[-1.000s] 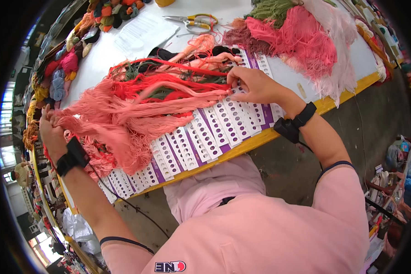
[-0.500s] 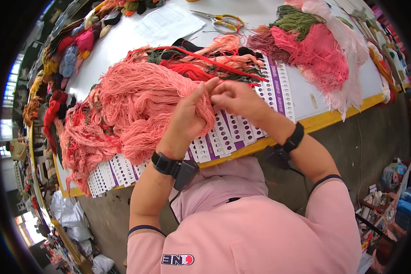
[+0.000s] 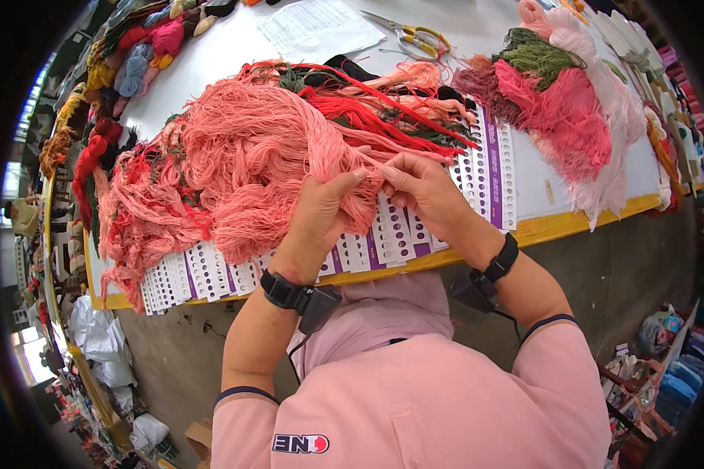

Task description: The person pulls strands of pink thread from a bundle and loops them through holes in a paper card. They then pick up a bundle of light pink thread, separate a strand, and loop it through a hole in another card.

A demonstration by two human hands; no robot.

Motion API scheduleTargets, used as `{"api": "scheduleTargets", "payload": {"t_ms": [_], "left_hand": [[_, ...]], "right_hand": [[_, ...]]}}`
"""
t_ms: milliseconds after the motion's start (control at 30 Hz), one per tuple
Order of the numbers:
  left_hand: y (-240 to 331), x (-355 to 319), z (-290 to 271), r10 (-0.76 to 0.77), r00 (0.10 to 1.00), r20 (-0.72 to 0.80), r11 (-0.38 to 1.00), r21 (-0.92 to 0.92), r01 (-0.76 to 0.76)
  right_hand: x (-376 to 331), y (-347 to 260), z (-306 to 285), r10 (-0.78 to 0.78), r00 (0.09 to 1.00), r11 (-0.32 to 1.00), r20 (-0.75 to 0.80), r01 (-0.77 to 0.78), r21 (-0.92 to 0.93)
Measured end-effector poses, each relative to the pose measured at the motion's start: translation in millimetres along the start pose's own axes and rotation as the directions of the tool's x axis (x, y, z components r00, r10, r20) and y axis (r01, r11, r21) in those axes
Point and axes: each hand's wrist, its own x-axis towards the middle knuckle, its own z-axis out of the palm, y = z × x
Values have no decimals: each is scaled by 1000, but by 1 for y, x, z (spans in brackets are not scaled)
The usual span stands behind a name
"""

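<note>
A large heap of salmon-pink thread point(image 3: 250, 156) lies on the table, its right end running down to my hands. My left hand point(image 3: 321, 209) is closed on the right end of this bundle, with the thumb on top. Just right of it, my right hand point(image 3: 429, 191) pinches a thin pink strand between thumb and forefinger. Some fingertips of my left hand are hidden by the thread. White and purple cards with punched holes point(image 3: 395, 238) lie beneath the bundle and my hands. Red thread point(image 3: 360, 125) mixed with dark green and black lies just beyond.
Yellow-handled scissors point(image 3: 418, 39) and a paper sheet point(image 3: 317, 30) lie at the back. To the right sits a pile of bright pink thread point(image 3: 563, 109) with green thread point(image 3: 536, 59). Many coloured skeins point(image 3: 133, 70) line the left side. The table's yellow edge point(image 3: 555, 227) runs before me.
My right hand has drawn slightly away from my left, and a pink strand now shows at its fingertips. The whole view has shifted a little.
</note>
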Motion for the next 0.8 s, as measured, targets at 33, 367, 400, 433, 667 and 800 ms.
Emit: {"api": "scheduleTargets", "payload": {"t_ms": [33,367,400,433,667,800], "left_hand": [[0,-1,-2,-28,1000,-6,999,-22,28],[-4,1,3,-3,1000,-25,1000,-24,3],[-3,1,4,-6,1000,-25,1000,-24,5],[-2,0,5,-15,1000,-10,999,-32,15],[-2,-2,3,-52,998,-31,998,-32,51],[-4,-2,-2,-55,998,-16,998,2,55]], "right_hand": [[-1,0,0,-1,1000,998,-14,2,70],[-8,2,3,-43,998,997,-44,40,-66],[-9,0,4,-54,997,996,-60,49,-77],[-10,-1,4,-65,995,994,-77,58,-88],[-10,-3,4,-94,992,990,-86,83,-118],[-10,-4,5,-92,993,988,-74,82,-133]]}}
